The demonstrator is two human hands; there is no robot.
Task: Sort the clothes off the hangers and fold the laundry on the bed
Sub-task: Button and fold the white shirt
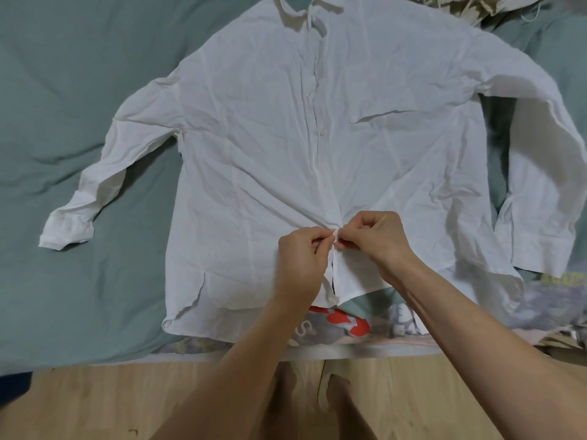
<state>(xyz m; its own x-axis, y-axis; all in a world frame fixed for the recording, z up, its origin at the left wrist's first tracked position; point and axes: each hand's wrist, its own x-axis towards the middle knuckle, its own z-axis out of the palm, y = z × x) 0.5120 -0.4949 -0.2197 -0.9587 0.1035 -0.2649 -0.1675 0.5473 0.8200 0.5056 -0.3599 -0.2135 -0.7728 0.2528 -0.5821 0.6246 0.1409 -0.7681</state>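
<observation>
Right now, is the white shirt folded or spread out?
Spread out: the white shirt lies flat, front up, on the bed, both sleeves extended sideways.

Wooden floor [95, 404] (pale) — below

white shirt [254, 122]: collar cut off by top edge. Button at the placket hidden between fingertips of left hand [300, 258] and right hand [378, 239]. Beige garment [470, 7] top right cropped. Patterned fabric [343, 325] mostly hidden under shirt hem; print unreadable.
</observation>
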